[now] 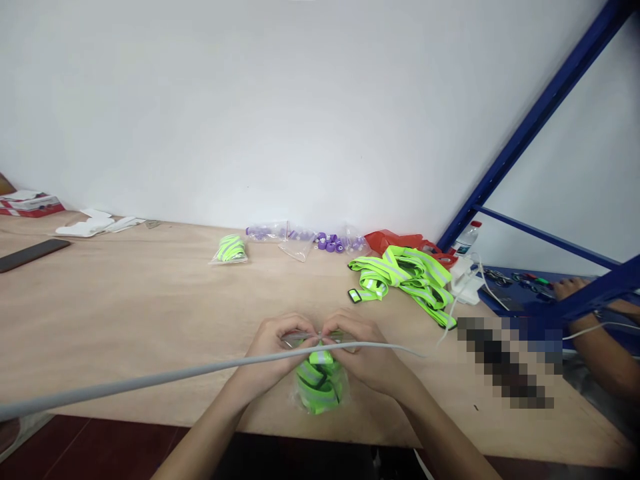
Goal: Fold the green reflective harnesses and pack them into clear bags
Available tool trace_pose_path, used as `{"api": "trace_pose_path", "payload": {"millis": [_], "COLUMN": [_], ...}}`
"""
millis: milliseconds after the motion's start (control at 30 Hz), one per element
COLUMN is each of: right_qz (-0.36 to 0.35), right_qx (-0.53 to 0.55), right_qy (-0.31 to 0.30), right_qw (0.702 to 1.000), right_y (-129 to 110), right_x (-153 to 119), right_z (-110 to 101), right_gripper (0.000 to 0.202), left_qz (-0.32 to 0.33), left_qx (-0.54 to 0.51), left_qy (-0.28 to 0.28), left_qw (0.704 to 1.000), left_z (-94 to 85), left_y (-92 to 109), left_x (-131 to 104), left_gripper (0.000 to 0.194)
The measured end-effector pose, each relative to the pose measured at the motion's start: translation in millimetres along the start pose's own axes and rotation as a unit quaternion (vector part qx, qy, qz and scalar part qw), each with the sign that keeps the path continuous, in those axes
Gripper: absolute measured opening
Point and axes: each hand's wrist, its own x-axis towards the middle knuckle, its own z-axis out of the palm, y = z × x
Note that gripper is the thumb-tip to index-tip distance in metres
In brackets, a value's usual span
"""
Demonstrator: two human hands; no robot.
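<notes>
A clear plastic bag [320,393] with a folded neon green reflective strap inside lies near the table's front edge. At the bag's top edge, my left hand [280,343] pinches the plastic between thumb and fingers. My right hand [357,343] pinches the same edge, its fingertips almost touching those of the left. A grey cable [200,369] crosses in front of the bag and both hands.
Green straps [400,270] lie heaped at the right, by a red bag [390,240]. A packed strap [231,249] and purple rolls [330,242] sit near the wall. Blue frame [520,140], bottle [467,238] and another person's arm [600,357] are right.
</notes>
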Motion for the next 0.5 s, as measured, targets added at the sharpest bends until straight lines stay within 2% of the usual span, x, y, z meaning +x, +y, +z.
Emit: {"api": "trace_pose_path", "payload": {"millis": [267,500], "right_qz": [-0.007,0.002], "right_qx": [0.001,0.009], "right_qy": [0.001,0.010], "right_qw": [1.000,1.000], "right_y": [0.1,-0.2], "right_x": [0.7,0.0], "right_z": [0.4,2.0], "right_gripper": [0.012,0.012], "left_qz": [0.020,0.004], "left_qx": [0.003,0.001], "left_qy": [0.000,-0.013], "left_qw": [1.000,1.000], "left_z": [-1.1,0.2], "left_y": [-0.9,1.4], "left_x": [0.7,1.8], "left_gripper": [0.017,0.017]}}
